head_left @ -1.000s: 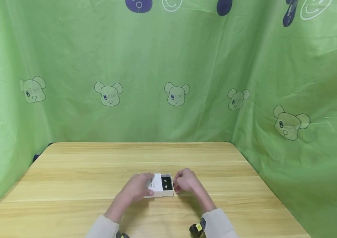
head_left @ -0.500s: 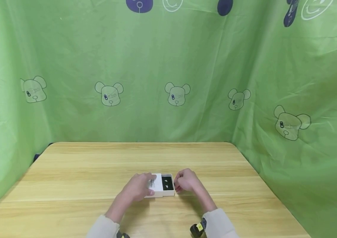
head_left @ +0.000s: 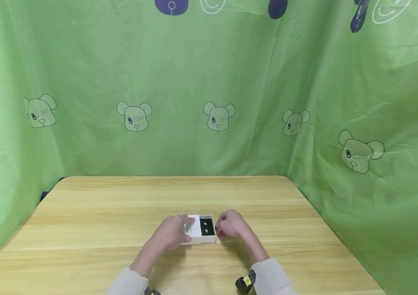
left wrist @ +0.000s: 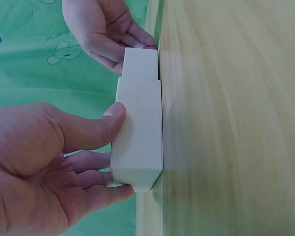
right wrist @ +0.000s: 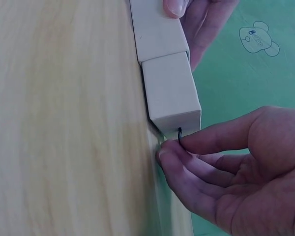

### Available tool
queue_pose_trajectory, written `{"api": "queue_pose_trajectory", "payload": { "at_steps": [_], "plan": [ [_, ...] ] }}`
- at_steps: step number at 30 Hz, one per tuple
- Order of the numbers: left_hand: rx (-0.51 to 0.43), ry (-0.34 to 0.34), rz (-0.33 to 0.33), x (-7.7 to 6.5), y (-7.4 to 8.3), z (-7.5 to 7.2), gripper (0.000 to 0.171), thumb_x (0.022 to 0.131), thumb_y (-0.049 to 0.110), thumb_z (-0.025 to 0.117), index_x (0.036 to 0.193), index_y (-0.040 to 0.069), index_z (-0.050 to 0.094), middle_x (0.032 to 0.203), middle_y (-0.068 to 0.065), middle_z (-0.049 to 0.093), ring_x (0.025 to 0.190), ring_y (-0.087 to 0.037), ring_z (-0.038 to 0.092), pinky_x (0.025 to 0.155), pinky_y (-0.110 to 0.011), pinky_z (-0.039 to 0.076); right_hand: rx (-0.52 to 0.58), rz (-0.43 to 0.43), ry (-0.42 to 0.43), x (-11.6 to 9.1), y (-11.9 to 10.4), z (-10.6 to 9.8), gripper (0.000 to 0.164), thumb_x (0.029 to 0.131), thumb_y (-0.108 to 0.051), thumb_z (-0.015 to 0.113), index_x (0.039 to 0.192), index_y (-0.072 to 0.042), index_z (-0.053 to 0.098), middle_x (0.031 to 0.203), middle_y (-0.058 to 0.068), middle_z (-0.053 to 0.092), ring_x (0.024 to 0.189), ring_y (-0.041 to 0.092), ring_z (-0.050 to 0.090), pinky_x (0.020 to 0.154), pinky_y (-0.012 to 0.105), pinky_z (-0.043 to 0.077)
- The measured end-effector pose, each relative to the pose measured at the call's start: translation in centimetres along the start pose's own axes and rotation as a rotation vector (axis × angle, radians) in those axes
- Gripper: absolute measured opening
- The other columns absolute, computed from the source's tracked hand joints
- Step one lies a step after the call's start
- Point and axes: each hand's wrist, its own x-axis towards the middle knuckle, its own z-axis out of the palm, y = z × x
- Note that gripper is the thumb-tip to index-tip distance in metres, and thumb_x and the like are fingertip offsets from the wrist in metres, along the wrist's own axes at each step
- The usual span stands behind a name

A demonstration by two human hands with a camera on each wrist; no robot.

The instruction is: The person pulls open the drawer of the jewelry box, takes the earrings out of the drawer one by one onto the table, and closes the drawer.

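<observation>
1. Closest in, the left hand (head_left: 170, 232) grips the white box cover (left wrist: 138, 128) from its left end.
2. Across from it, the right hand (right wrist: 241, 172) pinches a dark cord (right wrist: 180, 133) at the right end of the tray (right wrist: 170, 91).
3. Cover and tray lie on the tabletop (head_left: 127, 196) between them, long axis running hand to hand (tray partly out, towards the right).
4. Behind hangs green cloth (head_left: 175, 69).
</observation>
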Motion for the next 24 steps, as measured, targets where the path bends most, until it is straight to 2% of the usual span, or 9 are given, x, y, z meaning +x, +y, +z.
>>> {"api": "queue_pose_trajectory", "payload": {
  "at_steps": [11,17,24],
  "plan": [
    [0.001,-0.005,-0.011,-0.03,0.09,-0.17,0.056,0.080,0.010,0.082,0.134,0.011,0.065,0.150,-0.022,0.051,0.134,-0.052,0.049,0.113,-0.066,0.038,-0.030,-0.002,-0.008,0.03,-0.27,-0.24,0.013,0.096,-0.001,0.057,0.093,0.005,0.069,0.085,0.016,0.071,0.071,0.024,0.069,0.067,0.034,0.064],
    [-0.003,-0.006,-0.004,-0.05,0.04,-0.22,0.057,0.080,0.009,0.082,0.134,0.010,0.065,0.149,-0.023,0.052,0.132,-0.051,0.051,0.112,-0.065,0.040,-0.031,-0.005,0.010,0.06,-0.33,-0.22,0.015,0.096,-0.005,0.059,0.090,0.005,0.068,0.085,0.017,0.070,0.071,0.024,0.069,0.066,0.034,0.064],
    [-0.020,-0.007,-0.008,-0.13,0.17,-0.35,0.057,0.080,0.009,0.082,0.134,0.010,0.065,0.149,-0.022,0.052,0.131,-0.050,0.053,0.112,-0.063,0.041,-0.091,-0.013,0.036,0.16,-0.36,-0.33,0.015,0.097,-0.009,0.060,0.090,0.003,0.068,0.082,0.015,0.071,0.070,0.025,0.069,0.064,0.034,0.062]
  ]
}}
